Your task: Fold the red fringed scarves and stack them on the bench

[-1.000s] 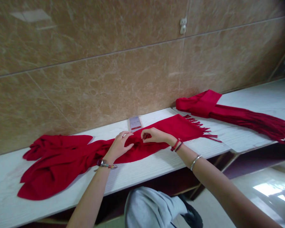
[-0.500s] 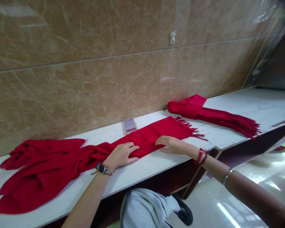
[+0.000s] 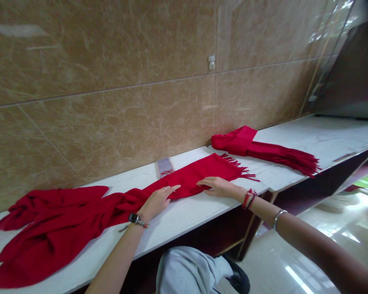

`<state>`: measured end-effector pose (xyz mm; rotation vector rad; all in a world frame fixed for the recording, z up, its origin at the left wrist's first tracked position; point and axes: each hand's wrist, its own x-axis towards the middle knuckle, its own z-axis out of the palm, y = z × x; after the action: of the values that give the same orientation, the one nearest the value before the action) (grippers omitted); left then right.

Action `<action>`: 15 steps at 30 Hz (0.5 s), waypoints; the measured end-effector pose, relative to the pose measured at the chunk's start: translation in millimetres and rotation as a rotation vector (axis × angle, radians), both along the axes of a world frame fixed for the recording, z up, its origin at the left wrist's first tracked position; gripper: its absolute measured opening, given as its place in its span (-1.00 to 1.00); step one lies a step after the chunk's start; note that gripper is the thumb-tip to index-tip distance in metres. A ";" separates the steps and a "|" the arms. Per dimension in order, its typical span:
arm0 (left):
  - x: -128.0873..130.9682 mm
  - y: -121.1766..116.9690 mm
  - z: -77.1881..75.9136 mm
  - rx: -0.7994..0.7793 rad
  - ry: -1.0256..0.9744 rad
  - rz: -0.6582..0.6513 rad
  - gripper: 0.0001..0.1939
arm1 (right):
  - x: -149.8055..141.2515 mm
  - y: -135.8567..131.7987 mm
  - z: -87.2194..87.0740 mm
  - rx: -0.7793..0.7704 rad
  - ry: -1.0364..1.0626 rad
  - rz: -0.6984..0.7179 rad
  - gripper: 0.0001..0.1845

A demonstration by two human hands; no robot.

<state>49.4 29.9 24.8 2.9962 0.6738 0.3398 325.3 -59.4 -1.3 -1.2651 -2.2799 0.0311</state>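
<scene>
Both hands look loosely open: the left hand (image 3: 156, 201) is laid over the red scarf (image 3: 188, 175) with its index finger stretched out, and the right hand (image 3: 218, 188) is cupped by the scarf's near side, thumb apart from the fingers. Neither seems clamped on anything. Exactly how much cloth the right one touches, I can't tell.

So the scarf runs lengthwise along the white counter (image 3: 178, 214), its flat stretch angled from near the front edge up toward the back edge. The fringe (image 3: 247, 176) points right, close to the joint with the next counter section. Over toward the counter's left end there's a bunched heap of red cloth (image 3: 55, 241), and honestly I can't say if that's all one piece.

My read is it's at the smoothing-out stage, and the fringed half looks pretty much sorted. Next move, imo, calls for light, flat palms working the twisted bit left of the left hand, without dragging the flat half crooked.

Other stuff around: a folded red scarf (image 3: 272, 153) past the joint, fringe reaching the front edge, and a small packet (image 3: 164, 166) near the back edge, too blurry to read.
</scene>
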 end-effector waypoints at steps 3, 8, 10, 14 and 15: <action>3.0 -1.5 4.8 0.007 0.019 -0.009 -0.38 | 2.7 1.9 0.6 -0.023 0.100 0.026 -0.50; 32.8 -10.7 15.4 0.139 0.111 0.004 -0.54 | 7.9 7.4 4.1 0.016 0.106 0.037 -0.60; 53.4 -15.6 16.4 0.198 0.094 0.011 -0.48 | 9.1 9.3 2.3 0.056 0.110 0.005 -0.72; 87.1 -22.5 11.7 0.237 0.034 0.012 -0.58 | 8.8 11.4 -3.0 0.139 0.170 -0.093 -0.84; 91.4 -23.7 9.8 0.236 0.020 0.015 -0.64 | 8.4 11.8 -3.7 0.148 0.189 -0.120 -0.84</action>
<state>140.7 6.2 34.6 3.2221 0.7046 0.4189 333.7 -47.6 -5.0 -1.2626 -2.0051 -0.0568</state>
